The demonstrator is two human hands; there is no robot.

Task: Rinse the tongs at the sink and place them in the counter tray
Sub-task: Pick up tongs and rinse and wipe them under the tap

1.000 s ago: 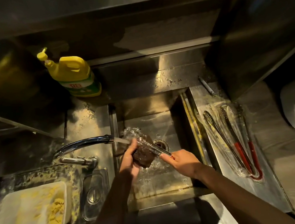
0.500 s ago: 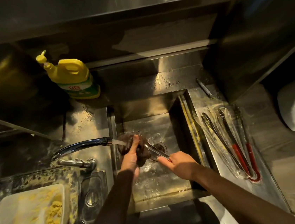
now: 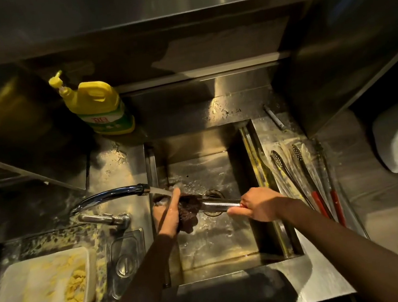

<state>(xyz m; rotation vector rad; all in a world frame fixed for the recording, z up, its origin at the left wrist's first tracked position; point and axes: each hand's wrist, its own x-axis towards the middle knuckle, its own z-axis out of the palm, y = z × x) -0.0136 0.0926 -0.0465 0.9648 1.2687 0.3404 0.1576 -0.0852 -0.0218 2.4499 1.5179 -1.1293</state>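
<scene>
One pair of tongs [image 3: 220, 204], now pulled further from the scrubber [image 3: 187, 211] clutched by the left hand [image 3: 169, 216], is held over the sink [image 3: 218, 243] in the closed grip of the right hand [image 3: 258, 203]. Two red handles [image 3: 319, 201] are seen in the tray [image 3: 349, 213].

Both bare forearms reach in from below and draw close together. The left hand [image 3: 172, 216] wraps a dark scouring pad [image 3: 190, 212], forefinger pointing straight ahead. The right hand [image 3: 258, 205], knuckles up, has its fingers curled round the tongs [image 3: 220, 204].
</scene>
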